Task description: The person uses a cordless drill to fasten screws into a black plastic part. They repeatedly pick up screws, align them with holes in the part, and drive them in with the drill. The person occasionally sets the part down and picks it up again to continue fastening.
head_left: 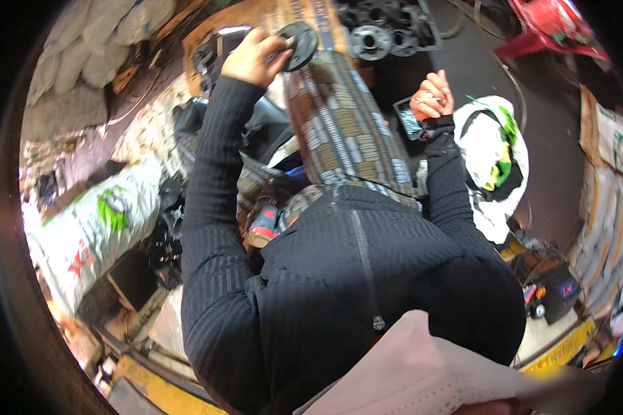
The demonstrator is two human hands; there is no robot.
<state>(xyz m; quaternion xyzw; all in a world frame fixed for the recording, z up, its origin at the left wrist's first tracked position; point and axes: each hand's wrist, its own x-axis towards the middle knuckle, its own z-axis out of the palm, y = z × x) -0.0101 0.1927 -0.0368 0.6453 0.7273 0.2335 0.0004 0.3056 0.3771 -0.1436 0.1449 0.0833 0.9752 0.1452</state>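
Left hand [253, 59] is lifted by the patterned cloth [353, 121], flat round black disc [304, 48] pinched; right hand [432, 98] is curled right of the cloth, contents can't be told.

Looks steeply down through the left of two wide fisheye lenses worn on the person's head. Has pale cloth [419, 366] nearest, at the lower edge, then the black top [311, 270] close below. Faces outward past patterned cloth [353, 131] to the left hand [253, 59] and right hand [432, 97], farther off. Bends straight edges.
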